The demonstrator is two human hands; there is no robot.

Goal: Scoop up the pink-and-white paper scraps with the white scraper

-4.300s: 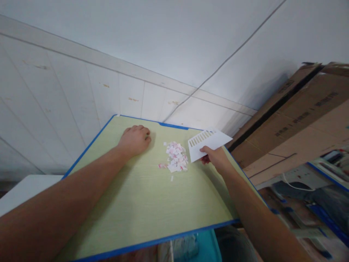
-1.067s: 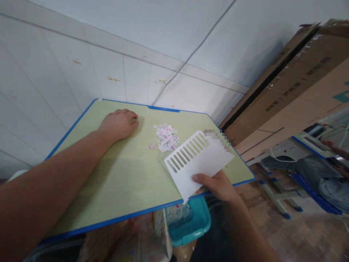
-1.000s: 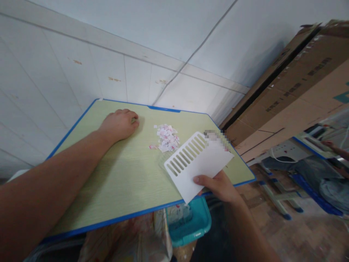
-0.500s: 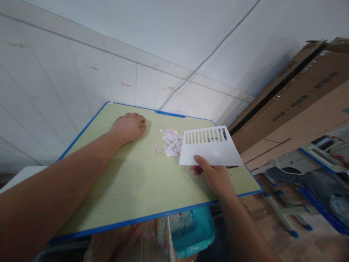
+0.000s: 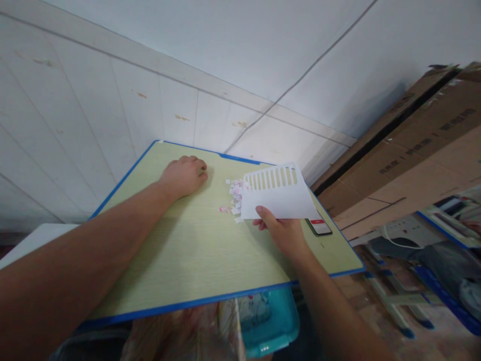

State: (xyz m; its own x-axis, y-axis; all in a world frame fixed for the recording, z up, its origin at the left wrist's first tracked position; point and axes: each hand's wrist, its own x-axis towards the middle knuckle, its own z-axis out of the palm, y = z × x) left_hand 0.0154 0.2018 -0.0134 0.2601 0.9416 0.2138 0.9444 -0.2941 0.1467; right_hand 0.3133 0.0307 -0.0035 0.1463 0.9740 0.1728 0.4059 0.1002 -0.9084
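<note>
My right hand holds a flat white slotted plate by its near edge. The thumb lies on top and the fingers are underneath. A row of long slots runs along the plate's far side. Its left edge is over or against a small heap of torn paper scraps, white with pink marks, and hides part of it. My left hand rests on the tabletop to the left of the scraps. Its fingers are curled in, and no object shows in them.
A phone lies right of the plate, partly covered. Below the near edge hangs a teal bin with contents inside. Brown cardboard boxes lean at the right by the white wall. Another desk and a person's clothing are farther right.
The right hand has moved the plate left, over more of the scraps, which uncovers the phone. My left hand stays in its place on the table. The view has shifted slightly.
</note>
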